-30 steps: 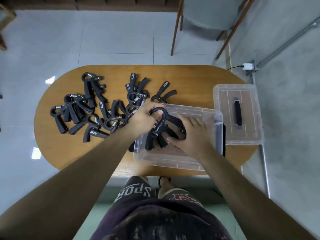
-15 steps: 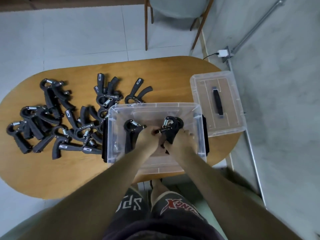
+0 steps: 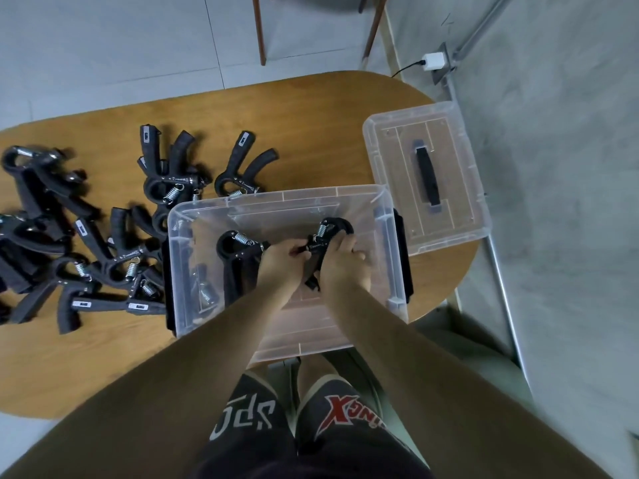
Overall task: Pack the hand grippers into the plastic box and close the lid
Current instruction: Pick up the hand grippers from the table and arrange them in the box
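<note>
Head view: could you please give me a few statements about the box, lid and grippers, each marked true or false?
1. The lid lies on the table, right of the box. True.
2. The box is empty. False: it holds grippers, among them the left gripper.
3. Both hands are inside the box. True: the left hand and right hand hold the right gripper there.
4. Every gripper is packed. False: a pile lies on the table, left of the box.
5. The box is closed. False: it is open, its lid off.
</note>
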{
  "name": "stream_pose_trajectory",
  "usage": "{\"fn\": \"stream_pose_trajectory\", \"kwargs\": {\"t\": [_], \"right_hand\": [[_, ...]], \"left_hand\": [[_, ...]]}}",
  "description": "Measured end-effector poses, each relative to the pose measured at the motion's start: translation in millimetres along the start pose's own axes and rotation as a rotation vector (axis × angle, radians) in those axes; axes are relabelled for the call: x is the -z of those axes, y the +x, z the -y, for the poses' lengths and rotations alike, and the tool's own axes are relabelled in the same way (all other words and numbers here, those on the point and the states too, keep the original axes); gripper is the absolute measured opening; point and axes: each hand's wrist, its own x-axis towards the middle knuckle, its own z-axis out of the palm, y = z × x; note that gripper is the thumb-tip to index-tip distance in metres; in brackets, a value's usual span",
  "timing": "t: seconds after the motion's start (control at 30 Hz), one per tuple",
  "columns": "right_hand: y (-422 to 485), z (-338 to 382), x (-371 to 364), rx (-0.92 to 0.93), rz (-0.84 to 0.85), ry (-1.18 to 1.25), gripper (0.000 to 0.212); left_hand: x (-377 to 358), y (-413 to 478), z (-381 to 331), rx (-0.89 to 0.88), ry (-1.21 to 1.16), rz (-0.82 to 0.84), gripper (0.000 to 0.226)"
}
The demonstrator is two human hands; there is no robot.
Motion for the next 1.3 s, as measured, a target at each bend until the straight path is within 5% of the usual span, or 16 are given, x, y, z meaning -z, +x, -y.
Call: {"fn": "stream_pose_trajectory", "kwargs": {"t": [0.2,0.43,0.57,0.93,1.3], "right_hand": [[12.2,-13.4,1.3,0.219,-0.063,-0.133,0.091],[14.7,-15.2,0.7,0.197,-0.083,-0.187,0.082],[12.9,-13.1,6.6,0.252,-0.119,-0.237,0.081],[18.5,-6.7,18.9,0.232,-0.174,-0.065,0.052],[25.7,-10.9,15.0,0.243,-0.204,-0.081,0.037]], "left_hand": [[-1.1,-2.2,-5.5,-0.064,0.062,0.056,0.039],[-2.5,-6.5,-4.3,-0.015,0.009,0.093,0.043],[-1.5,-9.0,-1.3,0.011,0.183,0.083,0.035],[-7.2,-9.1,-3.4,0.072,0.288,0.385,0.02],[-9.0,-10.3,4.0,-0.089,0.442,0.429,0.027]]}}
